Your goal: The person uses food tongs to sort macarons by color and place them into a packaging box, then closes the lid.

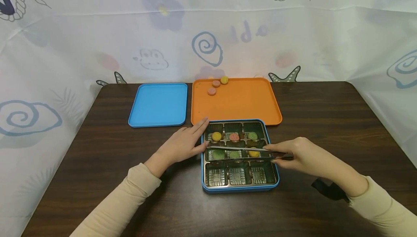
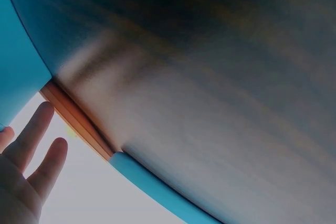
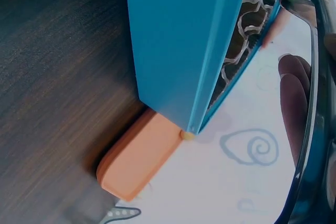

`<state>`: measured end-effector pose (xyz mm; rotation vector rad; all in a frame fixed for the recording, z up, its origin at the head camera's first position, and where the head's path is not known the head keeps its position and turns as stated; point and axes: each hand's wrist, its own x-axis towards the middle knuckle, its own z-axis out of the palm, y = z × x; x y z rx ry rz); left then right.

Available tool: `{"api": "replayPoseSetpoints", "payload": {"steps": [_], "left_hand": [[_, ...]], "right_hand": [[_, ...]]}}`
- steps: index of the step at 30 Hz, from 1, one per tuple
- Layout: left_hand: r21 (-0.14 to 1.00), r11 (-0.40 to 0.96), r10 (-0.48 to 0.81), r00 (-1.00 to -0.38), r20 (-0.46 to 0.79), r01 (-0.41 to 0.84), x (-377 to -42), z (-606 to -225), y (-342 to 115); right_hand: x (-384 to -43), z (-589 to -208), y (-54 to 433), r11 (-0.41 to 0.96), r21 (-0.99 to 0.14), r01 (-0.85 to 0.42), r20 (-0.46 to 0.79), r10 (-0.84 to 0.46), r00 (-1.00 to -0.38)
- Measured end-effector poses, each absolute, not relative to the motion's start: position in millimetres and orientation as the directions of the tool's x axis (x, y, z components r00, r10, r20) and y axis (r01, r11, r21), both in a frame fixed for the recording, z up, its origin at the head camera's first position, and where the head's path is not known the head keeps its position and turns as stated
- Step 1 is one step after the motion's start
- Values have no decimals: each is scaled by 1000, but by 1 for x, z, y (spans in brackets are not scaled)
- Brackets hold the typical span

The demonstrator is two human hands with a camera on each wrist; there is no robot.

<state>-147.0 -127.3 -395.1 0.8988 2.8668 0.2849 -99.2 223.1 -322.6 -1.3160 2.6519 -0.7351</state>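
Note:
A blue tin (image 1: pixel 241 190) with a clear plastic insert of square compartments stands in the middle of the table. My left hand (image 1: pixel 182 144) touches its left rim, fingers straight. With my right hand (image 1: pixel 304 157), I hold metal tongs (image 1: pixel 241 149) lying across the middle row, their tips on either side of a green round piece (image 1: pixel 218 154). A second green piece (image 1: pixel 234 154) and a yellow one (image 1: pixel 253 152) share that row. The far row has a yellow piece (image 1: pixel 216 136), a pink one (image 1: pixel 234 137) and a green one (image 1: pixel 252 135).
Behind the tin is an orange tray (image 1: pixel 247 101) with two pink pieces (image 1: pixel 212 91) and a yellow piece (image 1: pixel 224 80) at its far left. A blue tray (image 1: pixel 159 105) lies to its left. A patterned white cloth (image 1: pixel 208 20) hangs behind the dark wooden table (image 1: pixel 107 121).

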Motion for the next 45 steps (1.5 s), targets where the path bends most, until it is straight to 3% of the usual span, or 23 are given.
{"api": "replayPoseSetpoints", "payload": {"steps": [11, 20, 33, 45], "left_hand": [[228, 807, 572, -816, -78, 544, -147, -393, -127], [225, 810, 570, -817, -85, 541, -148, -393, -127], [228, 812, 566, -821, -82, 537, -147, -395, -127], [233, 806, 573, -816, -77, 544, -147, -395, -127]], "right_hand": [[-104, -321, 224, 492, -462, -738, 179, -763, -621], [-120, -309, 227, 570, -440, -694, 286, -643, -710], [-161, -296, 207, 778, -459, -430, 203, -380, -903], [-214, -303, 195, 831, -481, -279, 175, -221, -959]]}}
